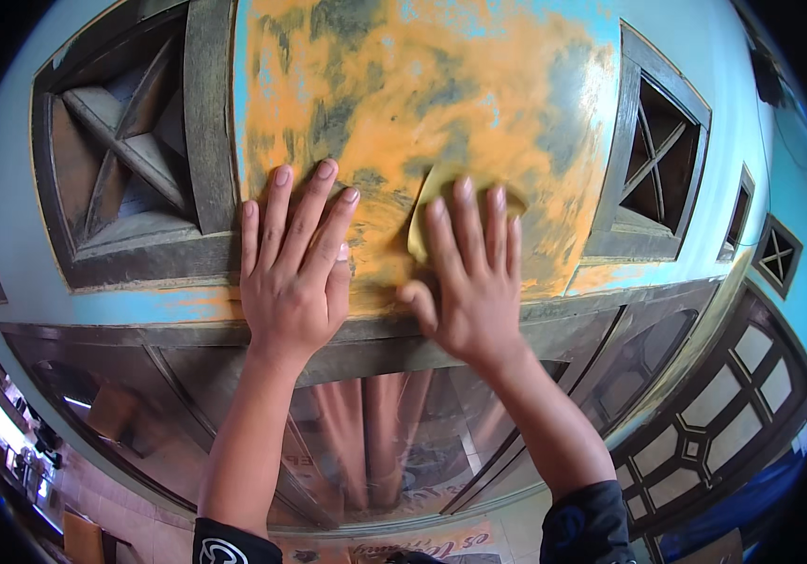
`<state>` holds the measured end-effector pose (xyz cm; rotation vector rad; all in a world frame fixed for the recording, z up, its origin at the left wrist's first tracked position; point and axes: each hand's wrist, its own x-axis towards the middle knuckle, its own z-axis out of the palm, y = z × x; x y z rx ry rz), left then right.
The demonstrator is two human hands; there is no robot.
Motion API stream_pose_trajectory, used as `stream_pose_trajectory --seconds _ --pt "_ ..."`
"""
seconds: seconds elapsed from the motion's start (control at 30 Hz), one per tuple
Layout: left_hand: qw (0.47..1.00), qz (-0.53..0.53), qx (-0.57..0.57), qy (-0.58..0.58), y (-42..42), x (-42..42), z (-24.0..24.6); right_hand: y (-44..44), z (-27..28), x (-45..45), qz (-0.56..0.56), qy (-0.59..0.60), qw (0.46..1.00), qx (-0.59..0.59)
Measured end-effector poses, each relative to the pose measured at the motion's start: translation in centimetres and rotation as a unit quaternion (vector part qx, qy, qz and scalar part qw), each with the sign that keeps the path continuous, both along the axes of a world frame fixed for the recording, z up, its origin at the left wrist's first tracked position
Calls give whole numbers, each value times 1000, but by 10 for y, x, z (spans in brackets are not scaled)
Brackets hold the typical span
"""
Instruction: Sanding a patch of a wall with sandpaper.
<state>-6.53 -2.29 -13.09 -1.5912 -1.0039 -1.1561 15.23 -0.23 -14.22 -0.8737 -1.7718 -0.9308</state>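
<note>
A wall panel (389,120) with patchy orange, grey and light blue paint fills the upper middle. My left hand (298,268) lies on its lower left part, palm down with the fingers apart and nothing visible in it. My right hand (474,275) presses a yellowish sheet of sandpaper (423,225) against the lower right of the panel. The sheet's left edge and a top corner stick out around the fingers; the rest is hidden under the hand.
Framed wooden vents with crossed bars flank the panel, one left (121,148) and one right (654,155). Below runs a dark wooden rail (375,349) over glass panes with curtains (365,430) behind. A panelled wooden door (700,423) stands at lower right.
</note>
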Motion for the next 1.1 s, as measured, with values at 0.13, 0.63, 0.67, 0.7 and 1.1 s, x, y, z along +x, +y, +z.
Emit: stream_pose_trajectory --seconds 0.13,0.63,0.67,0.7,1.1 --pt "1000 -7 8 4 0 5 4 -6 -46 1 19 -96 995 -19" --pt "1000 -5 -1 -1 -3 5 2 -7 -38 1 6 -93 995 -39" --pt "1000 0 -5 0 -3 3 2 -6 -23 0 8 -65 997 -34" --pt "1000 -3 -8 -1 -3 3 1 -5 -7 3 4 -38 999 -31" --pt "1000 -5 -7 4 -3 4 1 -11 -32 -5 9 -45 997 -57"
